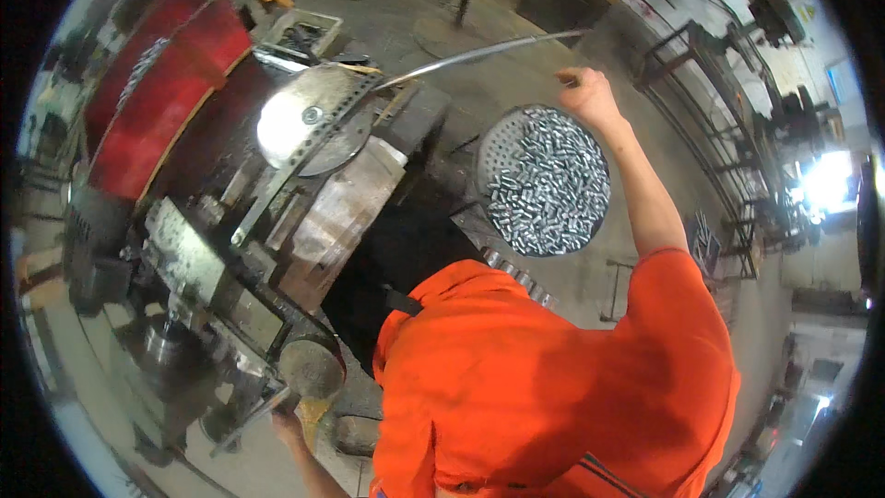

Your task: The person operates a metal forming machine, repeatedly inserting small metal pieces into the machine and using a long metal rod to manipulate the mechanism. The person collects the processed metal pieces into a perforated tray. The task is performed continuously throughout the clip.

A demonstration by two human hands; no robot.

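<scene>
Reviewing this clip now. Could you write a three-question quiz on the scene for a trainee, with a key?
1. Multiple choice: what colour are the small metal pieces? A) black; B) silvery; C) yellow.
2. True or false: the pieces cover the whole round tray.
3. Short answer: which of the person's hands appears nearer the tray in the picture?

Key: 1. B. 2. False; part of its perforated surface is bare. 3. The right hand.
</scene>
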